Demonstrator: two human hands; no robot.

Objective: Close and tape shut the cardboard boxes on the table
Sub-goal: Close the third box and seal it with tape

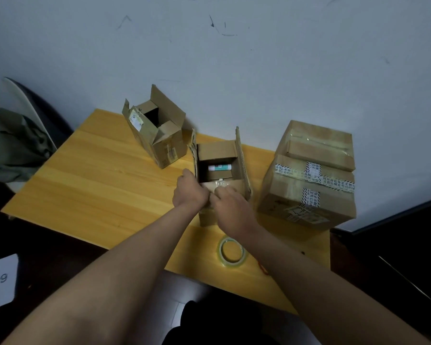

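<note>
Middle box (pixel 219 170), flaps up, stands mid-bench (pixel 85 175) between an open box (pixel 154 128) and a taped box (pixel 309 175). Left hand (pixel 189 192) and right hand (pixel 230 207) both pinch its near flap (pixel 224 186); tape roll (pixel 232 251) lies near the front edge.

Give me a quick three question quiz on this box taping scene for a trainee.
1. True or false: the roll of tape lies on the table, held by neither hand.
2. Which box are both hands working on? A) far left box B) middle box C) big taped box
3. Fill in: the far left box's flaps are ____.

Key: 1 true. 2 B; the left hand and right hand meet at its near flap. 3 open.
</note>
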